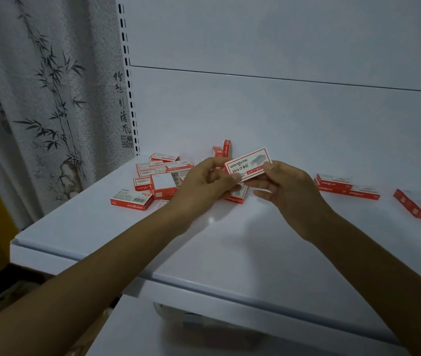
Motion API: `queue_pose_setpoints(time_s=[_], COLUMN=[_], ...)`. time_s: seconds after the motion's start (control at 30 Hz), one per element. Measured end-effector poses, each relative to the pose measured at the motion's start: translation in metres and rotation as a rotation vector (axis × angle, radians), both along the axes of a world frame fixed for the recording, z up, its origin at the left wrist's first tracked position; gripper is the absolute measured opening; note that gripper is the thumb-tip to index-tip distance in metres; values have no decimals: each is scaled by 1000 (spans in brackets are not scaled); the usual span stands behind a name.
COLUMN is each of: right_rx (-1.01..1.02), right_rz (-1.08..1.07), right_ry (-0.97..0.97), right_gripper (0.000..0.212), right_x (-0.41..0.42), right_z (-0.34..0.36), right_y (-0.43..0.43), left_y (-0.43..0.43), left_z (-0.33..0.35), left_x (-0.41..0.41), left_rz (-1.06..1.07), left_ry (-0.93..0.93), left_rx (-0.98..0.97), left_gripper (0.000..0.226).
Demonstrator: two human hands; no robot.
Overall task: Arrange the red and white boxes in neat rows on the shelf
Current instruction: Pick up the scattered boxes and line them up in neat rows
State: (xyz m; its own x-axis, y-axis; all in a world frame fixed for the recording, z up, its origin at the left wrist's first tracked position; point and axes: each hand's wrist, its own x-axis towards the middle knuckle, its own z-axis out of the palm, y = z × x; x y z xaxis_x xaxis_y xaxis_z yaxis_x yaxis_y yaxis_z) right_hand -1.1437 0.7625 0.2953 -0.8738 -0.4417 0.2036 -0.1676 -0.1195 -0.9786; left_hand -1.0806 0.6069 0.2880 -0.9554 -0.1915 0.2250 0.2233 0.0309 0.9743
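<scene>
Left hand and right hand pinch one red and white box by its ends; best set it label-up, flush against the laid boxes on the shelf.

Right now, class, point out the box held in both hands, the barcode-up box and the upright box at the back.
held box (248, 164): head view, printed front face.
barcode-up box (133, 198): head view, white top face.
upright box (227, 148): head view, red side panel.

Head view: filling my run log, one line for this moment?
left hand, right hand: pinch raised box | loose pile: shelf left | laid boxes: right
</scene>
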Motion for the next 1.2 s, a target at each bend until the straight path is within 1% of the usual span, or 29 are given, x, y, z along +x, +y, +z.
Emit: queue_pose_setpoints(time_s=[0.07, 0.17, 0.33, 0.43, 0.57, 0.7, 0.8, 0.9, 0.97, 1.03, 1.13, 1.2], right_rx=[-44, -39, 43, 59, 87, 233, 350, 570, 683, 766, 846, 907], right_rz=[16, -11, -116, -162, -216, -358, -399, -426, -397, -374, -400, -390], right_ry=[-57, -69, -28, 10, 50, 248, 400, 621, 753, 826, 894, 899], right_gripper=[29, 30, 28, 28, 33, 41, 47, 55, 58, 57, 48, 44], right_x=[0, -1, -9, -16, -24, -36, -47, -59, -64, -68, -77, -83], right_z=[-3, -6, -6, -3, 1, 0, -1, -2, -4, -8, -14, -15], right_y=[7, 19, 45, 66, 95, 132, 161, 189, 205, 216, 232, 242], left_y=[8, 18, 34, 49, 75, 108, 132, 156, 171, 186, 205, 213], left_z=[-3, -3, -4, -2, -1, 2, 4, 4, 3, 0, -4, -7], left_x=[-3, -8, -22, -31, -43, -63, -78, -91, -98, -105, -116, -123], left_rz=[-17, -33, -66, -96, -132, -159, -169, -200, -217, -230, -255, -256], left_ry=[2, 0, 3, 9, 21, -4, -47, -79, -94, -110, -145, -162], left_rx=[30, 40, 5, -27, -57, -79, -109, -150, -180, -188, -167, -228], left_gripper=[30, 28, 29, 27, 26, 30, 30, 26, 22, 17, 11, 9])
